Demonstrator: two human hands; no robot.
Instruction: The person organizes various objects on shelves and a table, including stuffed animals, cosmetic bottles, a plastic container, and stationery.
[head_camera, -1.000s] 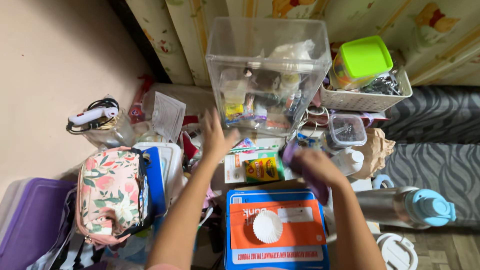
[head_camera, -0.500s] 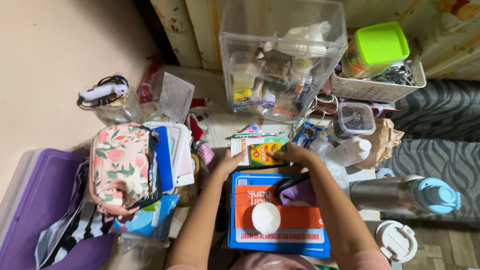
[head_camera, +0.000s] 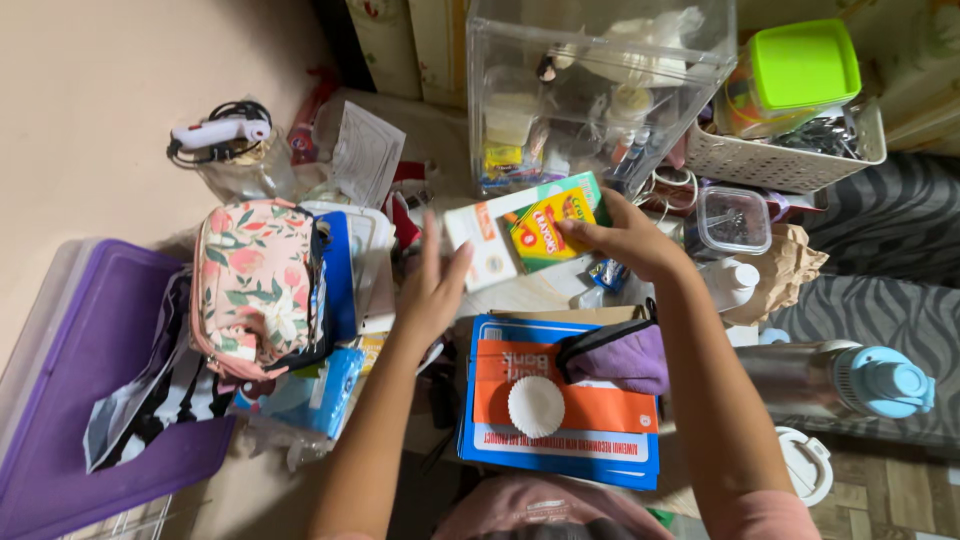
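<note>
My right hand (head_camera: 628, 238) grips a yellow-and-green crayon box (head_camera: 548, 225) together with a flat white box (head_camera: 486, 243), lifted and tilted above the clutter. My left hand (head_camera: 432, 290) is open with fingers spread, just below the white box's left end, touching or nearly touching it. Below them lies a blue-and-orange flat pack (head_camera: 560, 405) with a white paper cupcake liner (head_camera: 535, 406) and a purple pouch (head_camera: 622, 358) on it.
A clear plastic bin (head_camera: 590, 90) of small items stands behind. A white basket (head_camera: 790, 160) with a green-lidded container (head_camera: 790, 70) is at right, a steel bottle with blue cap (head_camera: 850, 380) lower right, a floral pouch (head_camera: 255, 285) and purple tub lid (head_camera: 90, 370) at left.
The crayon box and white box were picked up off the pile and now hang tilted in my right hand. My left hand has come off them and opened. The purple pouch was set down earlier.
</note>
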